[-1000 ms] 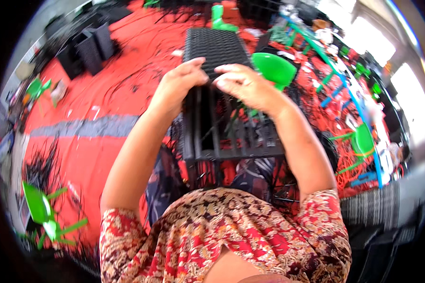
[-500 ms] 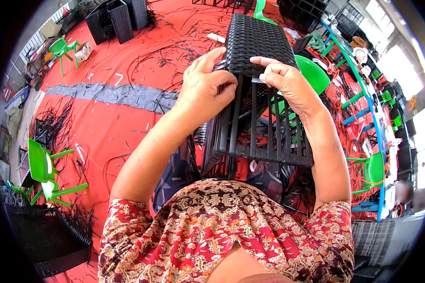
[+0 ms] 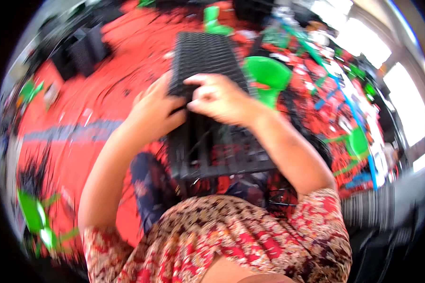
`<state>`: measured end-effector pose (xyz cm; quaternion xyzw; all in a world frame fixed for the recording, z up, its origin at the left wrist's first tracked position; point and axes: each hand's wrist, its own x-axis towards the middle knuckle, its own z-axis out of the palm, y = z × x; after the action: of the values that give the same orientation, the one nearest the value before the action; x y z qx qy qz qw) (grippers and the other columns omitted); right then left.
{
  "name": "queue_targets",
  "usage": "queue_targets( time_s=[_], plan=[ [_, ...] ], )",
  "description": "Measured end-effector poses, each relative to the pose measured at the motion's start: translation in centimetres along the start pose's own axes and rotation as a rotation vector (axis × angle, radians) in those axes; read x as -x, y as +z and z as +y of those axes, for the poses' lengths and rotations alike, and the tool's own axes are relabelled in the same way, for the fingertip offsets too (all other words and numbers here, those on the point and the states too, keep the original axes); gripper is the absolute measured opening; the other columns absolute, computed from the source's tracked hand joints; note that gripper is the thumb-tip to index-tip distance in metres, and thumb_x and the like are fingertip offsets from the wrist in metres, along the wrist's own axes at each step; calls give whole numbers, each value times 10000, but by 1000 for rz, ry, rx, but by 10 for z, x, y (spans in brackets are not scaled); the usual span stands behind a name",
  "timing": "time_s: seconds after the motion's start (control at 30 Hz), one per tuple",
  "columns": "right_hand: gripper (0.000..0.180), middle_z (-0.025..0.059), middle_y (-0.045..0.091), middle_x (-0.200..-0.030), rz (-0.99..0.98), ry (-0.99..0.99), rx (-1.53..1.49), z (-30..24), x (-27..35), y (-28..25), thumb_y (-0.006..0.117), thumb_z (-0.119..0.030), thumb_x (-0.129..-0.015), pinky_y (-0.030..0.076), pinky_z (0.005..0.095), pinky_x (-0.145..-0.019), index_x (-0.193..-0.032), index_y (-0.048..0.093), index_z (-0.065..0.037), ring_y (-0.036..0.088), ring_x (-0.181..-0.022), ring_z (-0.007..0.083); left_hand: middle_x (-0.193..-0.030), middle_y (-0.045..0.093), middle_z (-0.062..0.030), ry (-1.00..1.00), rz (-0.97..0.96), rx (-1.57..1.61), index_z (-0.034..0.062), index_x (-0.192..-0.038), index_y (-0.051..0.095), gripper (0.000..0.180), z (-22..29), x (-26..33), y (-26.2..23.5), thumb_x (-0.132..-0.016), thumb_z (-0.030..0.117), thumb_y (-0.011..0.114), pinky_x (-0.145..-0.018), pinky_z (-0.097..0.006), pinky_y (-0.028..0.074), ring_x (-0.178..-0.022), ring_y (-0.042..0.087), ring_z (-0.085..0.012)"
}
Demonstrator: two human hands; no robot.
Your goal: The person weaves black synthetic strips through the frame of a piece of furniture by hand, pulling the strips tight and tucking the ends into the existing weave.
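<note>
A black woven basket [image 3: 205, 52] stands in front of me, its upper part covered in tight weave. Bare upright slats [image 3: 200, 141] show on the part nearest me. Against the left edge of the weave my left hand [image 3: 156, 111] is closed, its fingers partly hidden by the basket. My right hand [image 3: 217, 99] lies across the lower border of the weave, forefinger stretched along it and the other fingers curled in. Motion blur hides whatever is between those curled fingers.
A green chair [image 3: 269, 78] stands just right of the basket, another green chair [image 3: 212, 21] beyond it. Several dark woven baskets [image 3: 82, 52] stand far left. Near left is a green chair [image 3: 33, 214]. A blue-green frame [image 3: 340, 87] runs along the right. Black strips litter the red floor covering [image 3: 137, 47].
The view has swung, so the basket and both hands now appear further left, and the picture is blurred. My right hand has moved across the weave, closer to my left.
</note>
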<state>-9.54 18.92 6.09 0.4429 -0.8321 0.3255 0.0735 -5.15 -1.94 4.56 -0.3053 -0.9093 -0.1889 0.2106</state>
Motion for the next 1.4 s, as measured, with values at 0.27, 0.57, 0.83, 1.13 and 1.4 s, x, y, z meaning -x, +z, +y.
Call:
queue_targets(
  time_s=[0.27,0.57,0.83,1.13,1.4],
  plan=[
    [217,137,549,-1228,15,130,40,-7,13,-3,676,-275,-796,384,365,-938,-744,616,-74,520,-1109,288,-1334,443,-236,-248,39,426,7,-750,653,108,11,-5,8,-733,107,616,-857,-317,441,-1044,578,-268],
    [248,-2,601,-988,-149,226,-349,-40,-14,-18,581,-214,-912,429,237,-827,-1047,624,-10,525,-910,64,-1247,545,-115,-256,463,1151,-1,-812,639,85,-6,25,-19,-814,69,591,-948,-307,393,-1084,536,-189],
    [207,0,578,-772,-102,321,-646,-53,-33,4,618,-176,-885,424,201,-685,-1010,581,-14,530,-716,68,-1172,571,-87,-408,454,1349,19,-882,649,135,-2,48,2,-862,149,617,-888,-274,406,-979,542,-112],
    [247,24,566,-747,-8,509,-672,-59,-35,-1,546,-20,-781,393,175,-560,-1020,499,21,478,-571,66,-1246,445,-97,-377,592,1077,52,-1046,661,212,12,59,70,-837,75,630,-884,-291,437,-1057,510,-168],
    [246,20,551,-706,-93,553,-575,-67,-47,5,547,-48,-760,377,170,-557,-987,505,36,467,-552,57,-1176,465,-154,-361,773,973,36,-1003,677,244,9,50,68,-767,85,708,-767,-282,497,-977,552,-224]
  ],
)
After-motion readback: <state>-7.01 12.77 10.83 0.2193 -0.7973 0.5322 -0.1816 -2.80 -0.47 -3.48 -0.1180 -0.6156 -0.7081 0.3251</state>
